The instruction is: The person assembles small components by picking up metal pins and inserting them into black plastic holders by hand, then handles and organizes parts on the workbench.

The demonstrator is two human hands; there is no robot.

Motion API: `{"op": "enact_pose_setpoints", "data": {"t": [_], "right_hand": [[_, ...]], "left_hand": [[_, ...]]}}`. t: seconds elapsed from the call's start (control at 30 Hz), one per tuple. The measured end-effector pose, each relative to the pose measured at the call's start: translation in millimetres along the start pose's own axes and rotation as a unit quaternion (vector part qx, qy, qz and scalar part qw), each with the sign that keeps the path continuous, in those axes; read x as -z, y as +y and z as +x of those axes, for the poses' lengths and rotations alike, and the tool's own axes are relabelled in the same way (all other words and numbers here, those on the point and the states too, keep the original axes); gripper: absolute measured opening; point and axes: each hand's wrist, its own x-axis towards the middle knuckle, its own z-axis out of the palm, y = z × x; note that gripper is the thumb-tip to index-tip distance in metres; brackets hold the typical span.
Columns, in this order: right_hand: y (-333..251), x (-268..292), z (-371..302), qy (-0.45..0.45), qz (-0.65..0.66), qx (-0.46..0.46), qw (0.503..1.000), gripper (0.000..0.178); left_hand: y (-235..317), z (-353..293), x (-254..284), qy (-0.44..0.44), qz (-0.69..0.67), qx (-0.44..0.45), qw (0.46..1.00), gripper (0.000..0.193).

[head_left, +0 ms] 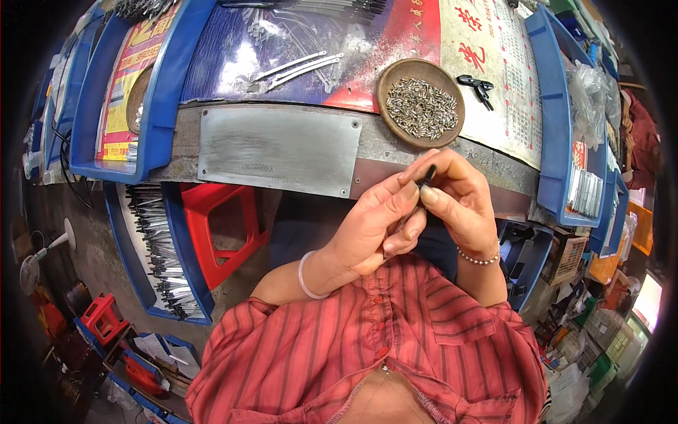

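Note:
In front of my chest, at the table's front edge, both hands are brought together. My left hand (381, 222) pinches a slim dark piece with a black end (426, 176) between thumb and fingers. From the other side my right hand (458, 200) grips the same piece near its black end, thumb pressed on it. The fingers cover most of its length, so its kind is unclear. Just beyond the hands sits a round brown bowl (383, 106) filled with small shiny metal pins (422, 108). Small black parts (477, 90) lie right of the bowl.
Several pale metal strips (300, 69) lie on the dark blue sheet (226, 71). A grey metal plate (279, 150) is screwed to the front edge. Blue bins (161, 106) flank the table. Below left are a tray of long metal pieces (161, 247) and a red stool (219, 233).

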Motion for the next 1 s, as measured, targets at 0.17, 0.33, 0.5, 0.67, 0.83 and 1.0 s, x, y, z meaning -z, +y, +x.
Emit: {"op": "enact_pose_setpoints", "data": {"t": [0.17,0.33,0.5,0.67,0.83,1.0], "right_hand": [[-17.6,0.2,3.8,0.075,-0.207,0.006,0.975,0.019],[-54.0,-7.6,4.9,-0.136,-0.594,0.252,0.752,0.036],[-74.5,-27.4,4.5,-0.212,-0.68,0.241,0.659,0.02],[-94.5,-4.4,37.2,-0.168,-0.666,0.171,0.706,0.016],[-96.6,50.6,123.2,0.036,-0.583,0.167,0.794,0.013],[-71.6,87.8,226.4,0.12,-0.606,0.186,0.764,0.016]], "left_hand": [[6.1,-3.1,-0.3,0.001,-0.078,0.05,0.996,0.027],[16.9,-16.6,-13.1,0.055,0.006,0.055,0.997,0.024],[30.1,-26.3,-19.4,0.063,0.101,0.109,0.987,0.029],[57.3,-41.1,-28.0,0.073,0.284,-0.151,0.944,0.044],[103.1,-82.3,-68.2,-0.078,0.319,-0.479,0.814,0.042],[117.7,-105.2,-121.1,-0.263,0.252,-0.651,0.665,0.039]]}}
